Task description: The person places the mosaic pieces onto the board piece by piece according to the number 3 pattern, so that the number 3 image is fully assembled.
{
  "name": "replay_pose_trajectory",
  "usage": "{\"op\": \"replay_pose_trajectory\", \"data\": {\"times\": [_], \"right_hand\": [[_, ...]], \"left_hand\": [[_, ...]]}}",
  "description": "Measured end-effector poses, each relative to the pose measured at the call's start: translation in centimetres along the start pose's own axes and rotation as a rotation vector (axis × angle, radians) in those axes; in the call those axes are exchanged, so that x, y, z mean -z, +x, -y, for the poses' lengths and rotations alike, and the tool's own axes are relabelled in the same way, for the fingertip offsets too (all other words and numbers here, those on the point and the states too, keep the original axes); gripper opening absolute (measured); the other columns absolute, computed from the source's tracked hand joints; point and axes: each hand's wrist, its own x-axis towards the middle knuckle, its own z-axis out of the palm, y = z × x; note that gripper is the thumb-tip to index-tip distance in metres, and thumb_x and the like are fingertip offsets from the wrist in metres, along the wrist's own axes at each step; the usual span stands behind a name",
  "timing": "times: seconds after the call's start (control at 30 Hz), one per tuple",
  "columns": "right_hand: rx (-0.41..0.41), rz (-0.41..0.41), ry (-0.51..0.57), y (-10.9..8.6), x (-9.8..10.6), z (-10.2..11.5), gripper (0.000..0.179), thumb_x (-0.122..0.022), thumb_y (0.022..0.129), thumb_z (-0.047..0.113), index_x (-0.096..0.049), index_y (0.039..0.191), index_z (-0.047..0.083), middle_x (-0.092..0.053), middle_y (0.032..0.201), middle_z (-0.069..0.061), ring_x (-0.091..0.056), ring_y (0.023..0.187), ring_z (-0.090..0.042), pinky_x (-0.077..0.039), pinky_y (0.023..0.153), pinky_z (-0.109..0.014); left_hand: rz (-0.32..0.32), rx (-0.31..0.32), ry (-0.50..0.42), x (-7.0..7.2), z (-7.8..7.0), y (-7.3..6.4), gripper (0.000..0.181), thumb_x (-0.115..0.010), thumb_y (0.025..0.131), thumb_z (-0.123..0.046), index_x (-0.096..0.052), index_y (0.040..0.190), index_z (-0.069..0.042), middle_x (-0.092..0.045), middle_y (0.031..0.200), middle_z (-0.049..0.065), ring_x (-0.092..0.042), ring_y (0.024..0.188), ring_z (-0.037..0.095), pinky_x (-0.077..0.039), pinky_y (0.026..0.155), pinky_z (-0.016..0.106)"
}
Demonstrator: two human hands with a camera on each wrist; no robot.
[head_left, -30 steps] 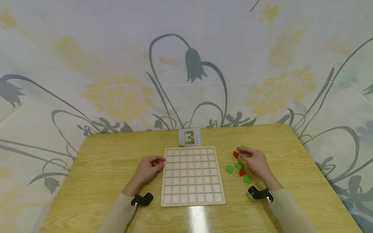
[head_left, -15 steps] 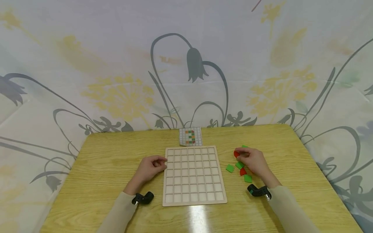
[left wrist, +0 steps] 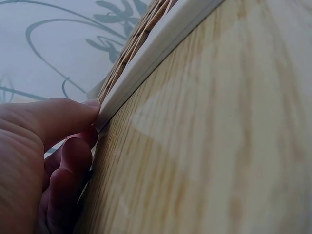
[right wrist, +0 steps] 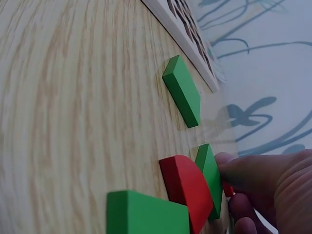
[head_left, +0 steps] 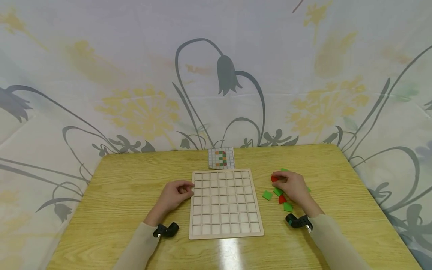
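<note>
At the right of the table, my right hand (head_left: 293, 186) pinches a red quarter-circle tile (head_left: 274, 179) between thumb and index finger. In the right wrist view the thumb and a green tile (right wrist: 209, 178) hide most of that red piece. Close under the hand lie a second red quarter-circle tile (head_left: 282, 200) and green square tiles (head_left: 288, 207). My left hand (head_left: 175, 194) rests beside the wooden grid board (head_left: 192, 217), its thumb and index fingertips right at the left rim. Its other fingers curl loosely beneath, as the left wrist view shows.
Behind the board lies a pattern card (head_left: 221, 158) printed with orange, green and red squares on a grid. One green tile (head_left: 267, 195) sits apart, nearer the board. Another green tile (head_left: 284, 170) shows beyond the right hand. Floral cloth (head_left: 216, 112) hangs at the table's far edge.
The right thumb and index finger have come together on the far red quarter-circle tile. The left hand has stayed at the board's edge.
</note>
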Motion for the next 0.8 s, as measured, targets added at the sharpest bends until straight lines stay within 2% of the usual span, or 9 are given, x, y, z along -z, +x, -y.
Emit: {"op": "replay_pose_trajectory", "data": {"times": [0.13, 0.3, 0.53, 0.8], "right_hand": [[0.009, -0.010, -0.033, 0.28, -0.25, -0.26, 0.028, -0.076, 0.089, 0.012, -0.073, 0.114, 0.003, -0.072, 0.100, -0.012, -0.068, 0.079, -0.020, -0.054, 0.063, -0.028], [0.005, -0.017, -0.052, 0.41, -0.33, -0.26, 0.028, -0.076, 0.089, 0.012, -0.071, 0.115, 0.002, -0.069, 0.098, -0.009, -0.067, 0.082, -0.022, -0.055, 0.067, -0.034], [0.029, -0.014, -0.091, 0.48, -0.50, -0.11, 0.034, -0.073, 0.089, 0.009, -0.067, 0.120, -0.004, -0.067, 0.103, -0.014, -0.064, 0.088, -0.027, -0.054, 0.077, -0.044], [0.071, -0.024, -0.114, 0.53, -0.36, 0.17, 0.029, -0.073, 0.087, 0.005, -0.071, 0.115, -0.003, -0.062, 0.096, -0.010, -0.062, 0.083, -0.024, -0.052, 0.071, -0.037]], "left_hand": [[-0.002, 0.001, 0.009, 0.06, 0.07, 0.01, 0.019, -0.077, 0.089, -0.012, -0.076, 0.108, -0.008, -0.067, 0.082, -0.005, -0.059, 0.066, 0.010, -0.050, 0.061, 0.026], [0.003, 0.014, 0.015, 0.12, 0.01, 0.01, 0.020, -0.077, 0.089, -0.013, -0.075, 0.109, -0.010, -0.067, 0.082, -0.006, -0.060, 0.066, 0.010, -0.050, 0.063, 0.027], [0.003, -0.002, -0.007, -0.14, 0.15, 0.01, 0.020, -0.077, 0.088, -0.012, -0.076, 0.107, -0.007, -0.067, 0.082, -0.004, -0.059, 0.065, 0.009, -0.049, 0.061, 0.026], [-0.001, -0.016, -0.006, -0.18, -0.04, 0.00, 0.019, -0.077, 0.089, -0.011, -0.076, 0.107, -0.006, -0.067, 0.082, -0.003, -0.058, 0.065, 0.009, -0.049, 0.061, 0.026]]}}
